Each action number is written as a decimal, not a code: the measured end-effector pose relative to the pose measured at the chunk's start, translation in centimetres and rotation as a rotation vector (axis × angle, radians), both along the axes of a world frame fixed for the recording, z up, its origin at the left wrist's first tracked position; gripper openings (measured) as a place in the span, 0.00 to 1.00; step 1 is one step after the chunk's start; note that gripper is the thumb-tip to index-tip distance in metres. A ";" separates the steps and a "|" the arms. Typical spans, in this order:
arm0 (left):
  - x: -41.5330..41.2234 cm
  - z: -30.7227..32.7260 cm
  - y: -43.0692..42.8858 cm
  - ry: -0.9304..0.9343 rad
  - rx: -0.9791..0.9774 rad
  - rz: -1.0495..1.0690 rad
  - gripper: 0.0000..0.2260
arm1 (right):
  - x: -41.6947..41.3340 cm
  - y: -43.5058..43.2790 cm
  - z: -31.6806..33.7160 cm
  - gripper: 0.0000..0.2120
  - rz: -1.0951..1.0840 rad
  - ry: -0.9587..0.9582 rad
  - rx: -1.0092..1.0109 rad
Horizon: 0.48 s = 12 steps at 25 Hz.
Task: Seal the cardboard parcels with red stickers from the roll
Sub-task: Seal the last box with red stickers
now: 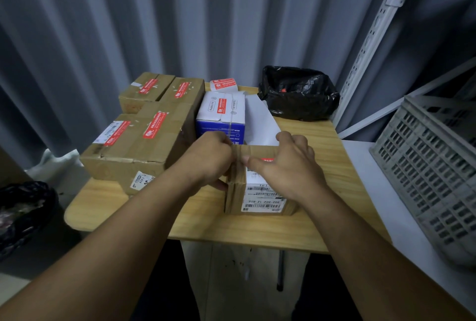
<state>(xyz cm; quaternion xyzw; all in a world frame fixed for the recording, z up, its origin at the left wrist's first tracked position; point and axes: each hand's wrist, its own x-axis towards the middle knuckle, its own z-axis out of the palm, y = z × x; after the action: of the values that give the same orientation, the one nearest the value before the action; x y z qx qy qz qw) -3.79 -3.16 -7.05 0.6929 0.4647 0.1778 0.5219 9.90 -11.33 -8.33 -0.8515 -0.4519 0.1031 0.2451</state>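
Note:
A small cardboard parcel (260, 197) with a white shipping label stands at the front of the wooden table (257, 230). My left hand (210, 159) grips its left top edge. My right hand (286, 166) lies over its top, fingers pressing down on a red sticker (267, 159) that is mostly hidden beneath them. The sticker roll (223, 84) sits at the back of the table, and its white backing strip (260, 119) trails toward the parcel. Several cardboard parcels bearing red stickers (144, 140) are grouped at the left.
A white and blue box (222, 114) with a red sticker stands behind the parcel. A black plastic bag (298, 92) sits at the table's back right. A grey plastic crate (432, 166) rests on the white surface to the right, below metal shelving (381, 29).

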 end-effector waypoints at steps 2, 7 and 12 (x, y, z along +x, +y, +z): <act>-0.1 -0.1 0.0 0.005 -0.003 -0.003 0.07 | 0.6 0.1 -0.1 0.39 0.012 0.084 0.030; -0.1 0.3 -0.4 -0.010 0.002 0.000 0.10 | 2.1 -0.9 -0.1 0.24 -0.026 0.313 0.169; 0.4 -0.1 -1.1 0.035 0.047 -0.012 0.11 | 3.0 -1.5 -0.6 0.16 -0.036 0.491 0.239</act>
<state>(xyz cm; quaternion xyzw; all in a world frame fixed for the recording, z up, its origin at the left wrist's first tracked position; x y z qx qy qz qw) -3.36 -4.25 -7.15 0.7109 0.4651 0.1732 0.4983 12.85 -12.87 -8.91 -0.7740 -0.3729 0.2479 0.4476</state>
